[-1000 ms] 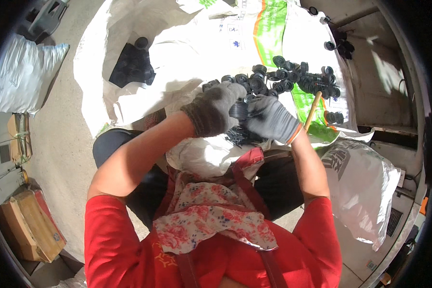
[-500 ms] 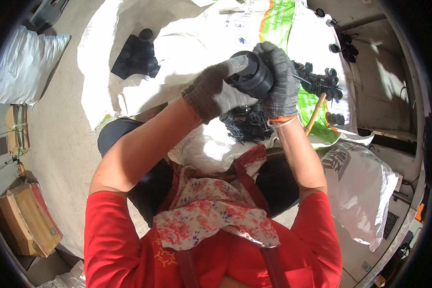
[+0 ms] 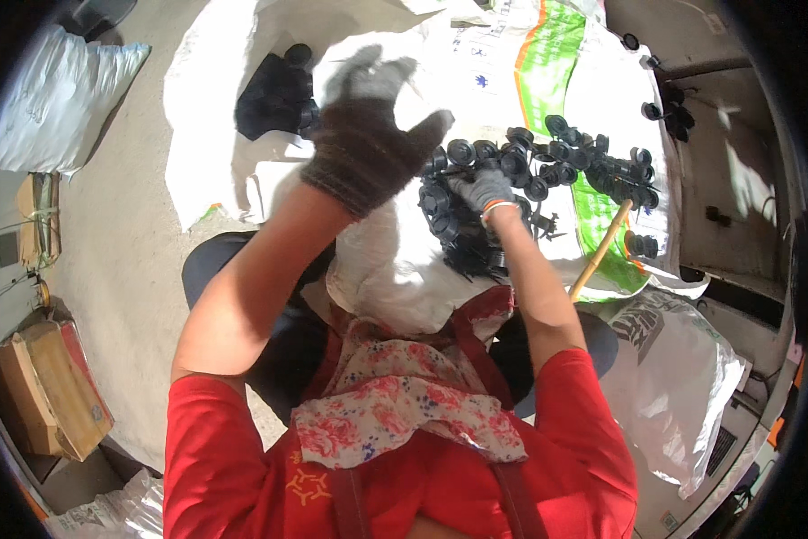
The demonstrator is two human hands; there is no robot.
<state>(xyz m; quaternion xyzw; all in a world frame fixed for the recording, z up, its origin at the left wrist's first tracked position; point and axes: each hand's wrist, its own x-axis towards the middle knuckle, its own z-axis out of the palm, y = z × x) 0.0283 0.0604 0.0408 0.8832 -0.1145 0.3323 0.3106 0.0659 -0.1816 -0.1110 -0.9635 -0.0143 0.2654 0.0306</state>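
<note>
My left hand (image 3: 368, 135) wears a grey knit glove and is raised over the white sack sheet (image 3: 215, 135), fingers spread, holding nothing, blurred by motion. My right hand (image 3: 483, 189), also gloved, is lower and reaches into a pile of small black round plastic parts (image 3: 547, 162) on the sheet; whether it grips one I cannot tell. A smaller heap of black parts (image 3: 278, 90) lies to the far left of my left hand. More dark parts (image 3: 467, 247) sit close in front of my lap.
A wooden stick (image 3: 600, 251) lies at the right of the pile. A filled white bag (image 3: 53, 99) stands far left, another printed bag (image 3: 682, 377) near right. Cardboard boxes (image 3: 49, 386) sit at the lower left on the concrete floor.
Both hands were together holding a black part; now my left hand has swung up and left, open, while my right hand has dropped down into the pile.
</note>
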